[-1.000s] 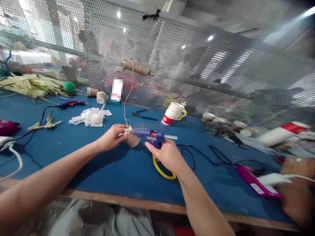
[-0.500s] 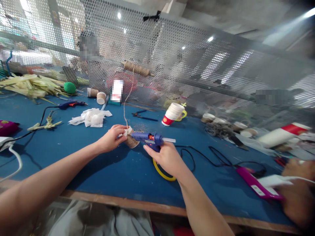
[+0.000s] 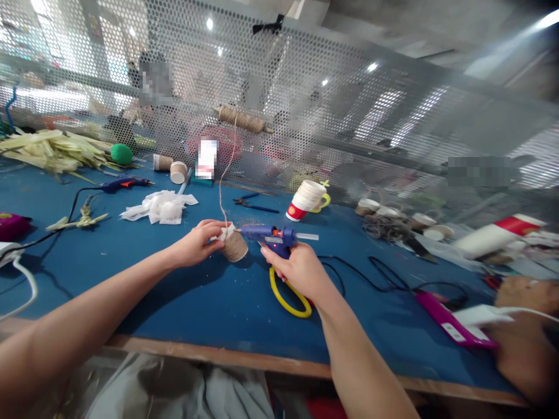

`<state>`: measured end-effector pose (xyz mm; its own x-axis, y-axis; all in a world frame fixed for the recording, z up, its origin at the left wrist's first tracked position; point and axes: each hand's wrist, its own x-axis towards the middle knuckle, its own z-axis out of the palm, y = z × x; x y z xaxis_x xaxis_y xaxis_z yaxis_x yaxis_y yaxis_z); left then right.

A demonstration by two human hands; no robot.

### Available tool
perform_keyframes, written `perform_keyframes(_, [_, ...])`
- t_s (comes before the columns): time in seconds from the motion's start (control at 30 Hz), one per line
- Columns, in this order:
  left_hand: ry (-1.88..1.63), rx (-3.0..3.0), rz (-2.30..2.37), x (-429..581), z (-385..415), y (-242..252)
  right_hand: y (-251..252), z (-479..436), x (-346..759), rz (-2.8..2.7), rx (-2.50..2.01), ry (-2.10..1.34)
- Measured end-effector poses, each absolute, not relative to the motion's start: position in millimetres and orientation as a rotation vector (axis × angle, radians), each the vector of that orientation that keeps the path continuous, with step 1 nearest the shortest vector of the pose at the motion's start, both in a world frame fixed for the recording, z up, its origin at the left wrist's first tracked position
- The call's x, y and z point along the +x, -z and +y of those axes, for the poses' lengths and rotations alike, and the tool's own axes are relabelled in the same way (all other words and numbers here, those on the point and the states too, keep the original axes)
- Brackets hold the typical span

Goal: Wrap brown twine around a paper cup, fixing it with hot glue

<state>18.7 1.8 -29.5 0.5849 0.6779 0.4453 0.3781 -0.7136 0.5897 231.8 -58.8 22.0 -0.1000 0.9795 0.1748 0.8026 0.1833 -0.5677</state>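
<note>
My left hand (image 3: 197,242) is closed on a small paper cup wrapped in brown twine (image 3: 234,248), held just above the blue table (image 3: 209,297). A strand of twine (image 3: 223,177) runs up from the cup to a twine spool (image 3: 241,120) on the mesh wall. My right hand (image 3: 296,269) grips a blue glue gun (image 3: 273,237) with its nozzle at the cup's upper rim. The gun's black cord (image 3: 371,279) trails off to the right.
A yellow loop (image 3: 283,298) lies under my right wrist. White tissue (image 3: 159,208), another glue gun (image 3: 122,184), pliers (image 3: 251,203), stacked cups (image 3: 308,200), dried leaves (image 3: 52,150) and a green ball (image 3: 121,154) lie around. Another person's hand (image 3: 528,343) is at the right by a pink device (image 3: 449,321).
My right hand has raised the glue gun slightly and levelled it, keeping the nozzle at the cup. My left hand and the cup have barely moved.
</note>
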Motion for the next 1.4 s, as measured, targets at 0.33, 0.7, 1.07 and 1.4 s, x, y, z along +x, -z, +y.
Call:
perform_keyframes(0.33, [-0.914,2.375,0.789,16.8,3.3,29.7,-27.7,-60.2,231.9,-1.866,-1.693,-0.632])
perform_keyframes(0.7, [-0.897,2.384,0.778,15.3,3.1,28.2,-29.4,-62.0,232.1,-1.856,-1.654,-0.724])
perform_keyframes(1.07, [-0.927,2.383,0.781,16.0,2.6,27.8,-28.8,-56.8,232.3,-1.752,-1.661,-0.769])
perform_keyframes(1.4, [-0.883,2.428,0.808,15.3,2.4,27.1,-30.9,-65.8,228.7,-1.836,-1.618,-0.829])
